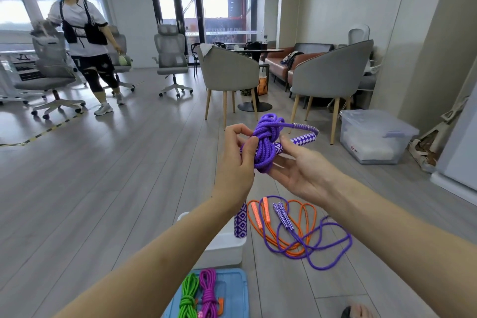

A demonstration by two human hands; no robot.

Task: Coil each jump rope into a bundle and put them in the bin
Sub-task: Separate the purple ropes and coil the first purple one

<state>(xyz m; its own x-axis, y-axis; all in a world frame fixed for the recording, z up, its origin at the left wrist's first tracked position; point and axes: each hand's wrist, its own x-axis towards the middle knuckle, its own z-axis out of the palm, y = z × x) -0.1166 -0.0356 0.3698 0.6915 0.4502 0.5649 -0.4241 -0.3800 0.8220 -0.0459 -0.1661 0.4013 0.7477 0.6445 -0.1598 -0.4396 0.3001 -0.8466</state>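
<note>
A purple jump rope bundle (265,141) is held up in front of me, wound into a knot-like coil. My left hand (238,160) pinches the coil from the left. My right hand (302,170) lies under it with fingers straight, supporting a purple-and-white patterned handle (303,138). A second patterned handle (240,219) hangs below my left wrist. On the floor lie a loose orange rope (296,224) and a loose purple rope (333,245), tangled together. A blue bin (237,289) at the bottom holds a green bundle (189,297) and a magenta bundle (208,292).
A white box (224,245) sits on the floor under my left forearm. A clear lidded storage tub (374,137) stands to the right. Grey chairs (333,80) and a round table are ahead. A person (85,39) walks among office chairs at far left.
</note>
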